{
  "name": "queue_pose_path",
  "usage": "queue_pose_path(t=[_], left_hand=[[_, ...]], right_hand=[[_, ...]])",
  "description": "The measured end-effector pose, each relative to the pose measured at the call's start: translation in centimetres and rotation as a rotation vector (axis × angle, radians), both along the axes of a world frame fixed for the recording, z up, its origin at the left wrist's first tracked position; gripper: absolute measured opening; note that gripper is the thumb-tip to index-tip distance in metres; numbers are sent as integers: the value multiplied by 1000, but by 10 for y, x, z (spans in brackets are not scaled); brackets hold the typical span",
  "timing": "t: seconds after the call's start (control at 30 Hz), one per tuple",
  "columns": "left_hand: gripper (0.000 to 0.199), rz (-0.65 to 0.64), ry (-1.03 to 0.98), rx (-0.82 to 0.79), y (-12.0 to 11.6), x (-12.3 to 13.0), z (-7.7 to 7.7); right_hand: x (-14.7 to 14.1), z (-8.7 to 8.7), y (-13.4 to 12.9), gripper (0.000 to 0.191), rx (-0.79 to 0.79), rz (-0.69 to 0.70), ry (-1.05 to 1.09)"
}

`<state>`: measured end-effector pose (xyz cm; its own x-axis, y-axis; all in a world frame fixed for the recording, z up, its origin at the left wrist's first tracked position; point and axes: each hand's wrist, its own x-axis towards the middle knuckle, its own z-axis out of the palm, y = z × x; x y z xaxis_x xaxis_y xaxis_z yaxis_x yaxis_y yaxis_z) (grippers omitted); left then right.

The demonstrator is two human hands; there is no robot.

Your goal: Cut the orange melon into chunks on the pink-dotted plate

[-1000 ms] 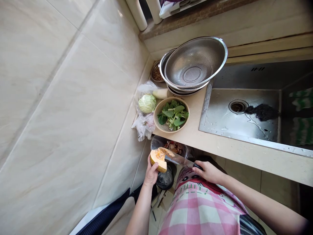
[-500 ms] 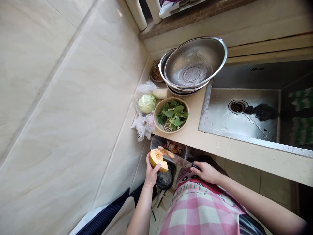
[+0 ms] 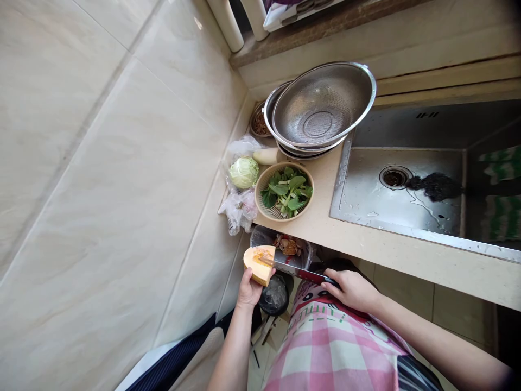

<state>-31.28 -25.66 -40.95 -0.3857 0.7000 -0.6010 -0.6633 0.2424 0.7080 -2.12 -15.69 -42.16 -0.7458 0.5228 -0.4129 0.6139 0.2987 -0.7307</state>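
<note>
One slip could cut the left hand [image 3: 249, 290], its fingers curled under a melon wedge [image 3: 257, 263] over a scrap tub [image 3: 257, 237], if the kitchen knife [image 3: 297, 270] gripped by the right hand [image 3: 352, 289] skids.

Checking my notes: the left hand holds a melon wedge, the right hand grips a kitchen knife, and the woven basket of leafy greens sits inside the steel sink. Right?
No: the woven basket of leafy greens sits on the countertop beside the steel sink, in the head view. The melon wedge in the left hand and the kitchen knife in the right hand stand as you said.
</note>
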Motion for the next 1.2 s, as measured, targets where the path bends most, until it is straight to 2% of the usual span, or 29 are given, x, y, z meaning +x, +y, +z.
queue_pose_path(t=[0.1,0.3,0.57,0.87,1.2], left_hand=[[64,-29,-7,17,-2,-3,0],[61,-18,-20,19,-8,-2,-2],[56,-41,-62,35,-8,3,1],[56,-61,-57,26,-13,4,-2],[62,-42,-35,17,-19,8,0]], right_hand=[[-1,3,1,32,81,40,-50],[-1,8,-4,31,150,-7,-147],[-6,14,-12,30,77,21,-80],[-5,15,-12,33,51,-1,-110],[1,15,-14,35,23,-3,-70]])
